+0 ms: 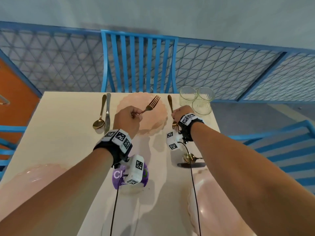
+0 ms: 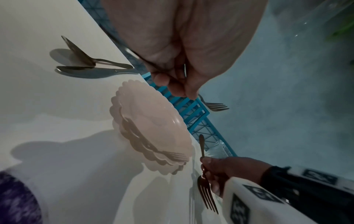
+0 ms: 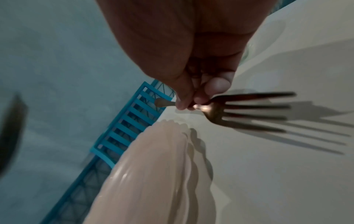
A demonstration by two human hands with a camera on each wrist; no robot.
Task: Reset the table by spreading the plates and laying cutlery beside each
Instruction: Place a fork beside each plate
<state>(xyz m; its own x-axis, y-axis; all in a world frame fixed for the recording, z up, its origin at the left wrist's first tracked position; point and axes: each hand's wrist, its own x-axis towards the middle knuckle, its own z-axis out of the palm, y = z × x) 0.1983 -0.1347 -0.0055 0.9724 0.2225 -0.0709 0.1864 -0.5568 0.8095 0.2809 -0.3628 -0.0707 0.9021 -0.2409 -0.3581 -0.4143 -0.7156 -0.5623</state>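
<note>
A pink scalloped plate sits at the table's far edge. My left hand grips the handle of a gold fork, holding it above the plate with its tines pointing away. My right hand pinches a second gold fork just right of the plate, low over the table, tines toward me. A gold spoon and a knife lie left of the plate.
Three glasses stand at the far right corner. Pink plates lie near left and near right, with a spoon and knife beyond the right one. A purple container is mid-table. Blue chairs surround the table.
</note>
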